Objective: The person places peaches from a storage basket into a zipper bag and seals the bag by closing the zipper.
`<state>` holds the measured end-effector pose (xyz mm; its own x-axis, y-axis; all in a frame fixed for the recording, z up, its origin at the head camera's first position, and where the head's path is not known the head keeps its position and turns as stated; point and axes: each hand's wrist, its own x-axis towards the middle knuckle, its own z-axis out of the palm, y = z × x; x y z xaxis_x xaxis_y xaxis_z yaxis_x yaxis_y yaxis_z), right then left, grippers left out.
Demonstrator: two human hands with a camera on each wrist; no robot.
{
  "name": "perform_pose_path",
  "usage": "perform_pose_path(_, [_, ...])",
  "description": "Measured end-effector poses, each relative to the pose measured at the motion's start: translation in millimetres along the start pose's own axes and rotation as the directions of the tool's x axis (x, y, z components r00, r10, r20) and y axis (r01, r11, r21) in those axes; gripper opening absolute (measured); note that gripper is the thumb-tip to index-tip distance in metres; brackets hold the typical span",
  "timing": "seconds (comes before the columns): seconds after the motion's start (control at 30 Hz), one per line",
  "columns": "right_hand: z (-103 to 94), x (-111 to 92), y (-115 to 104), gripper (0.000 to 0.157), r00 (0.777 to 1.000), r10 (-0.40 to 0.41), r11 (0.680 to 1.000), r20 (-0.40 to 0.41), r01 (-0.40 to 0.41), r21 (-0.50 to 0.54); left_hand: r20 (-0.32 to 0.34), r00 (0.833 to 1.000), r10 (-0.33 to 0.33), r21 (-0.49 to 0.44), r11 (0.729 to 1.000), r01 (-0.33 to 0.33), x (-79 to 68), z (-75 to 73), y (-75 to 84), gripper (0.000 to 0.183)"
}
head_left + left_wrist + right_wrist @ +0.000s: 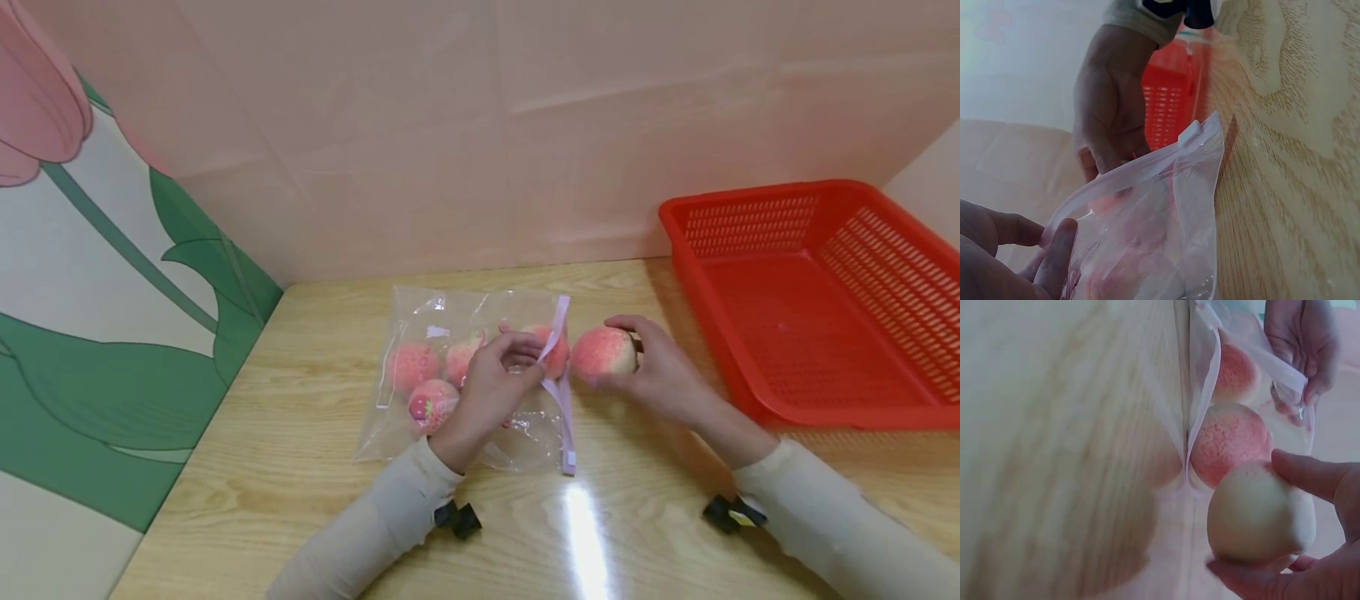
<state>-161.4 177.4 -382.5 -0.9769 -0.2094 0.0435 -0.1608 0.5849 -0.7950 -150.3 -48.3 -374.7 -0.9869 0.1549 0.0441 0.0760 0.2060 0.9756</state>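
A clear zip bag (480, 442) with a lilac slider strip lies on the table, several pink peaches (414, 367) inside it. My left hand (491, 379) pinches the upper lip of the bag's mouth and lifts it; the left wrist view shows thumb and finger on the strip (1147, 164). In my right hand (663, 375) is a pink and cream peach (602, 353), held between thumb and fingers just outside the mouth. The right wrist view shows this peach (1260, 512) in front of another peach (1229, 444) lying just inside the opening.
A red plastic basket (780, 333) with slatted sides stands on the right of the wooden table (247, 467). Behind the table is a pinkish cloth backdrop (450, 167). A wall panel with a tulip picture (112, 333) runs along the left.
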Motion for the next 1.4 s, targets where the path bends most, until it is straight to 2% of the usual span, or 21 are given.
perform_pose_path(0.2, [-0.2, 11.8, 2.0, 0.076, 1.0, 0.013, 1.0, -0.026, -0.013, 0.017, -0.001, 1.0, -0.013, 0.011, 1.0, 0.013, -0.8, -0.3, 1.8, 0.028])
perform_pose_path(0.47, [-2.0, 22.6, 6.6, 0.083, 0.993, 0.105, 0.986, 0.062, -0.112, 0.122, -0.003, 1.0, -0.001, -0.021, 1.0, 0.001, -1.1, 1.2, 2.3, 0.026])
perform_pose_path(0.77, [7.4, 19.2, 0.5, 0.081, 0.993, 0.03, 0.992, 0.111, -0.043, 0.118, 0.013, 1.0, 0.01, -0.038, 0.999, -0.01, -0.7, 1.6, 3.4, 0.026])
perform_pose_path(1.0, [12.9, 17.7, -1.9, 0.078, 0.995, 0.029, 0.996, 0.1, -0.037, 0.08, 0.015, 1.0, 0.012, -0.025, 1.0, -0.012, -1.9, 1.2, 4.4, 0.028])
perform_pose_path(1.4, [21.9, 17.3, -7.8, 0.076, 0.995, -0.005, 0.994, 0.102, -0.006, 0.105, 0.013, 0.998, 0.056, -0.019, 0.998, -0.056, -1.6, -0.2, 1.9, 0.026])
